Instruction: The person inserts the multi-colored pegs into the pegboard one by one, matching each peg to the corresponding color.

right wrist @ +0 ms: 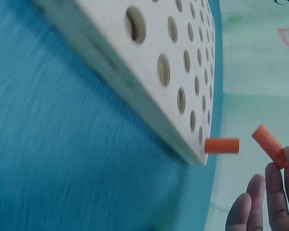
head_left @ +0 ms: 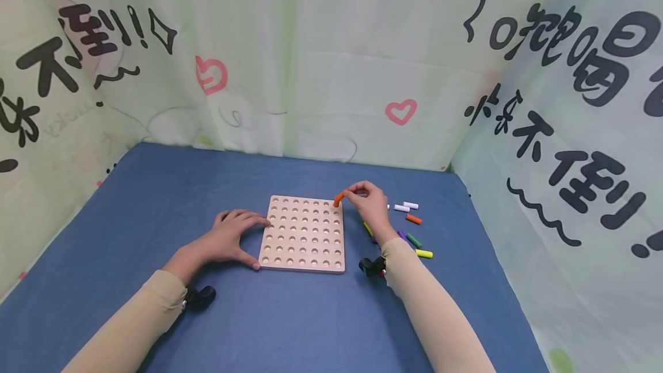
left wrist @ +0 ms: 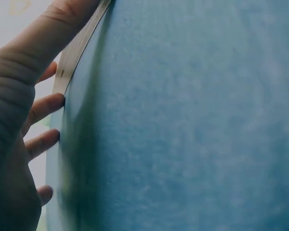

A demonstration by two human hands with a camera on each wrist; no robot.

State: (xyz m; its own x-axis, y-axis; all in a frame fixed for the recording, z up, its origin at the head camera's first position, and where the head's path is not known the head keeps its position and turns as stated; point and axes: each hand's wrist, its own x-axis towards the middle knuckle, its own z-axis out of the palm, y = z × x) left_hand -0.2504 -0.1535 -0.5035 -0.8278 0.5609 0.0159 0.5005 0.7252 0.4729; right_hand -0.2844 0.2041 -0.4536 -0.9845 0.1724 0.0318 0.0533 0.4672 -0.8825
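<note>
A pale wooden pegboard [head_left: 303, 235] with rows of round holes lies flat on the blue cloth. One orange peg [right wrist: 221, 145] stands upright in the hole at its far right corner. Just above that, the right hand [head_left: 370, 203] pinches a second orange peg [right wrist: 269, 146] between thumb and fingertips, tilted and apart from the standing one. At the board's left side rests the left hand [head_left: 228, 238], fingers spread, its index finger and thumb touching the edge. In the left wrist view the thumb [left wrist: 48, 31] lies along the board's side.
Right of the board several loose pegs lie scattered: white pegs [head_left: 401, 208], an orange one [head_left: 414, 219], a green one [head_left: 414, 240] and a yellow one [head_left: 423, 254], plus purple ones partly hidden by the right arm. A printed curtain [head_left: 331, 73] surrounds the table's back and sides.
</note>
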